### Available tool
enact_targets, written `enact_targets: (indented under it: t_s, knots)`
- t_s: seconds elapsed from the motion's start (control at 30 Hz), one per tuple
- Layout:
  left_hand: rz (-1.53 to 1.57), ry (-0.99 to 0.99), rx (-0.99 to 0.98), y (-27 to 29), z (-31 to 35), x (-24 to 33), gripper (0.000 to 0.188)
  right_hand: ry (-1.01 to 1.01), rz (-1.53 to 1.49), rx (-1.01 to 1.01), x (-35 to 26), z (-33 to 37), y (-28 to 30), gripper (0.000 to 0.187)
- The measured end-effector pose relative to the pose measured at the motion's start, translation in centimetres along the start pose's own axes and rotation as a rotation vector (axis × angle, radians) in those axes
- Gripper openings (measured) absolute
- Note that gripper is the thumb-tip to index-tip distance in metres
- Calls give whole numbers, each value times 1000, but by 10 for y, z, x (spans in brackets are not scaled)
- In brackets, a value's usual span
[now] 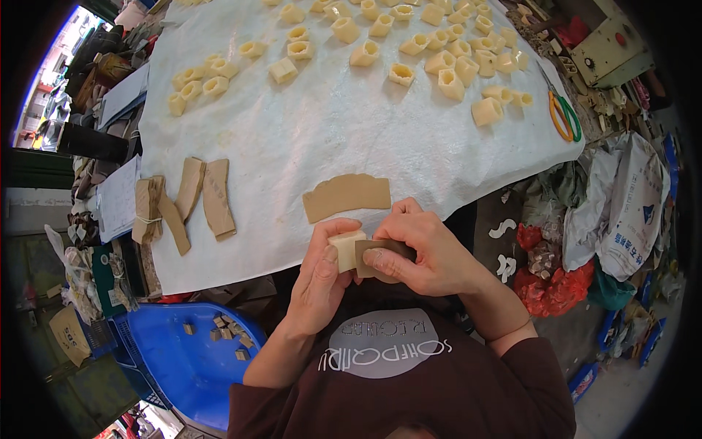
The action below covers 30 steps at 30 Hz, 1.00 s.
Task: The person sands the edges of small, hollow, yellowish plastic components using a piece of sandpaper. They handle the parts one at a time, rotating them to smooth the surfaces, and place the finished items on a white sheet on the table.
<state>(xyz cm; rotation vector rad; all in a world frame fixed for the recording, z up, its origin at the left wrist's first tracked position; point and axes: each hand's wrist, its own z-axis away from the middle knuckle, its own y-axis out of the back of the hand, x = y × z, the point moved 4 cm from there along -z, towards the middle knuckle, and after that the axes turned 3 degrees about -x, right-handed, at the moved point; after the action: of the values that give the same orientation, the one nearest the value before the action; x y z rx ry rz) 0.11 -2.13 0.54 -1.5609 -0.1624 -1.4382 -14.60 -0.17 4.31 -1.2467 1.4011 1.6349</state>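
**A pinched block at the near edge**

My left hand [314, 289] had the pale block [346, 252] pinched between thumb and fingers, and my right hand [431, 256] gripped a brown piece [380, 246] against its right side. Both were just by the near edge of the worktop [248, 139], so I judged a drop the likeliest trouble: if my left fingers slackened while the right pushed, the block could tip out and fall past the edge. A sideways push could also let the brown piece skid and bring my right thumb against the block. Pressing too hard might chip a corner, if the block was brittle.

The loose brown sheet [347, 197] lay just beyond my hands, where a careless knuckle could nudge it.

Much was hidden. My fingers covered the block's left side and underside, and the brown piece masked its right, so I couldn't tell whether it was hollow like the far pieces [365, 53]. My right thumb hid part of the brown piece. Those far pieces ran out of view at the top.
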Motion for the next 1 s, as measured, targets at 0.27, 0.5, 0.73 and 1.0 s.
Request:
enact_targets:
  t_s: [0.27, 0.5, 0.73, 1.0]
  knots:
    - [55, 28, -54, -4, 2, -2, 39, 7, -39, -16, 0, 0, 0, 11]
    - [70, 27, -62, -9, 2, 1, 38, 32, -53, 6, 2, 0, 1, 12]
    - [57, 21, -10, -12, -1, 0, 37, 35, -102, -12, 5, 1, 2, 12]
    - [106, -1, 10, -7, -1, -2, 35, 14, -140, 31, 6, 4, 7, 17]
